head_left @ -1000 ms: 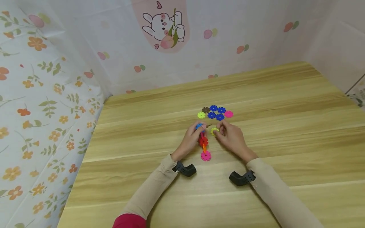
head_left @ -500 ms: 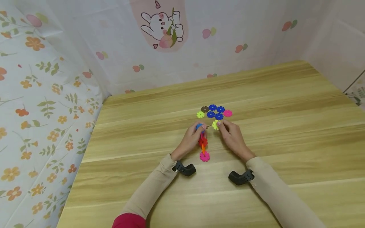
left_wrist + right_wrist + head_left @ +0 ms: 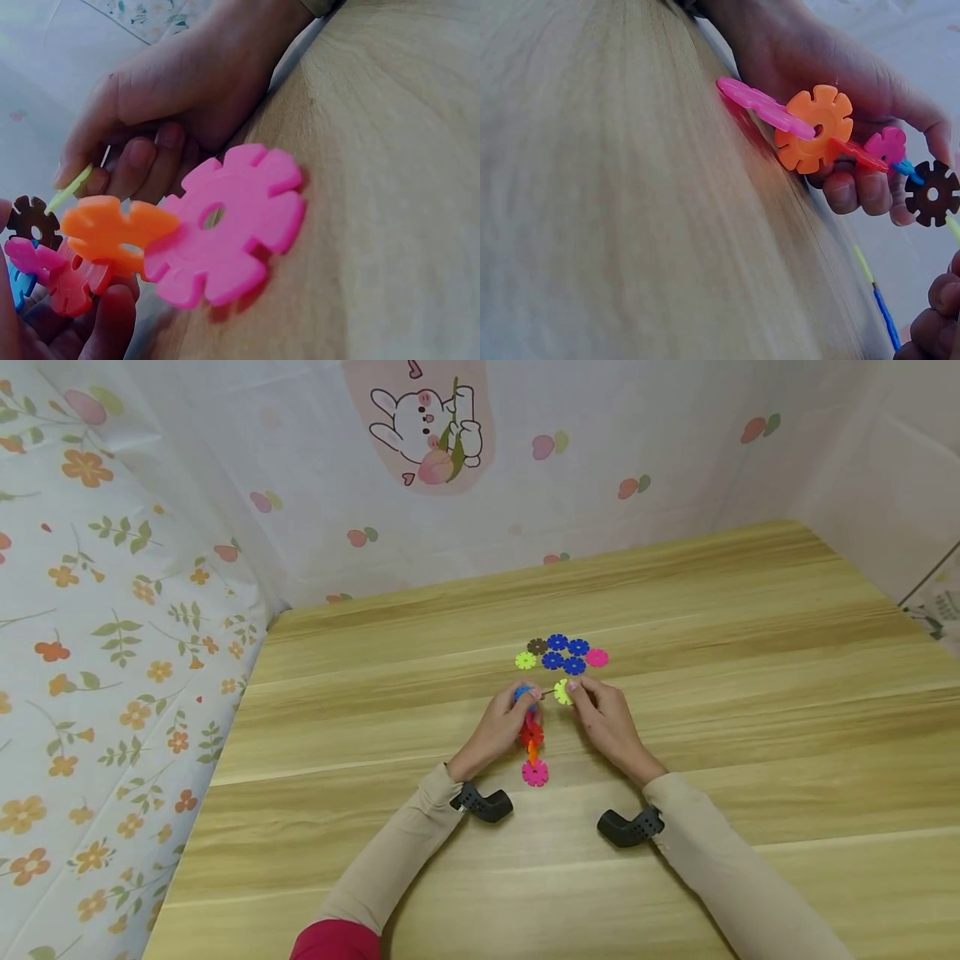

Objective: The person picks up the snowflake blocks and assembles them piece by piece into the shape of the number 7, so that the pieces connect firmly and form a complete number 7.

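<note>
My left hand (image 3: pixel 501 727) holds a chain of slotted flower-shaped plastic discs just above the table. From its near end run a pink disc (image 3: pixel 251 191), an orange disc (image 3: pixel 94 225), a red disc (image 3: pixel 66 291), a smaller-looking pink disc (image 3: pixel 889 141), a blue disc (image 3: pixel 522 694) and a brown disc (image 3: pixel 921 205). Thumb and fingers pinch the chain around the blue disc. My right hand (image 3: pixel 611 724) pinches a yellow-green disc (image 3: pixel 561 692) at the brown disc's edge. Whether their slots are interlocked I cannot tell.
Beyond the hands, loose discs lie flat on the wooden table (image 3: pixel 375 710): a yellow-green disc (image 3: pixel 525 661), a brown disc (image 3: pixel 537 646), several blue discs (image 3: pixel 574 666) and a pink disc (image 3: pixel 597 657). A patterned cloth (image 3: pixel 570 493) hangs behind the table.
My right hand has lifted and turned the yellow-green disc, then brought it left against the brown disc's edge. My left hand keeps its hold on the chain, nearly still.
</note>
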A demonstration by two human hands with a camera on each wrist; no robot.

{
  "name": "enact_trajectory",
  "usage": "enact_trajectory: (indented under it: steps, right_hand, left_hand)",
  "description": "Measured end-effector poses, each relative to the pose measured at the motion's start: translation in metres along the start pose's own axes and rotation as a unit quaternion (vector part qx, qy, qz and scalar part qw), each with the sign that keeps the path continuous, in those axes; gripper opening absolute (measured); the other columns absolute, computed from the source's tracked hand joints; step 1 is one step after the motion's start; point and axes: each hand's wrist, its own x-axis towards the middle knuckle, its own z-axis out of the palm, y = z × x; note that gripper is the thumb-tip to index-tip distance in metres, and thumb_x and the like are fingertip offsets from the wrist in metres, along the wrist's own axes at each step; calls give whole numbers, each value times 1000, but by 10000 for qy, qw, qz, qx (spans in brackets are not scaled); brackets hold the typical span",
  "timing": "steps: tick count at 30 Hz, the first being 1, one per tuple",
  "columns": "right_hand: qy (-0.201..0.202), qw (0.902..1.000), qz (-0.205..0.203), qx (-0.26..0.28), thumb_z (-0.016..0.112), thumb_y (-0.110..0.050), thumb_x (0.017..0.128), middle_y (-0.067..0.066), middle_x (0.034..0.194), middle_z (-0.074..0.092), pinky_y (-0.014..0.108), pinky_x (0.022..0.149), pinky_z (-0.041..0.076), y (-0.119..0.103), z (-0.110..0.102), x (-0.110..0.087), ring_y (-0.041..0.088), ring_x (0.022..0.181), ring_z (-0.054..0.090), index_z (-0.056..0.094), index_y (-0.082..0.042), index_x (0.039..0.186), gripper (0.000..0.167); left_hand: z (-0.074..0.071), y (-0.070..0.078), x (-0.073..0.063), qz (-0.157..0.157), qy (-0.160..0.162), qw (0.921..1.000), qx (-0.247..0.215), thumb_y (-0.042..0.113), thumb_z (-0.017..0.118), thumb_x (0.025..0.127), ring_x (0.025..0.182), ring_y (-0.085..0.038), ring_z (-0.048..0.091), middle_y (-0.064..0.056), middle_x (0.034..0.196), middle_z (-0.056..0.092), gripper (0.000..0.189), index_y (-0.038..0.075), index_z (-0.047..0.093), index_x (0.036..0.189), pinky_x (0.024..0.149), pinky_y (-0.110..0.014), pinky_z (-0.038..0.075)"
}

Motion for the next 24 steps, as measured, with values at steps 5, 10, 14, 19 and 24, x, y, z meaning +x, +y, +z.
enact_trajectory:
  steps: [5,10,14,19,24]
  right_hand:
    - [41,9999,-87,-64,41,-26,100,3,60,42,26,53,31,0,0,0,17,57,38,51,-2,71,38]
    - [30,9999,-91,-84,42,-24,100,3,60,41,26,53,31,1,0,0,16,56,38,50,-3,71,38]
    - [-3,9999,-150,-78,43,-23,100,2,59,40,26,52,30,0,0,-1,16,56,37,50,-4,69,37]
    - [-60,9995,-259,-142,43,-22,100,1,58,37,25,50,29,0,0,-2,15,54,35,46,-8,67,36]
    - [-96,9992,-309,-219,43,-22,100,0,57,35,26,49,28,0,-1,-2,14,53,33,44,-10,66,36]
  left_hand:
    - [0,-2,0,54,7,10000,10,22,40,101,58,-14,49,-7,72,54,28,-3,54,103,48,-23,38]
    - [0,1,0,-89,-50,9999,8,19,40,101,59,-13,49,-10,73,55,28,-5,54,104,50,-22,38]
    - [0,16,-4,-82,-162,9998,39,14,40,100,58,-13,48,-17,73,55,27,-9,52,102,51,-22,37]
    - [-1,33,-9,-41,-272,9994,219,13,40,100,58,-13,47,-22,74,55,27,-12,52,100,53,-21,37]
    - [0,35,-10,-21,-290,9990,352,13,41,99,59,-12,47,-22,75,55,26,-10,52,99,55,-21,38]
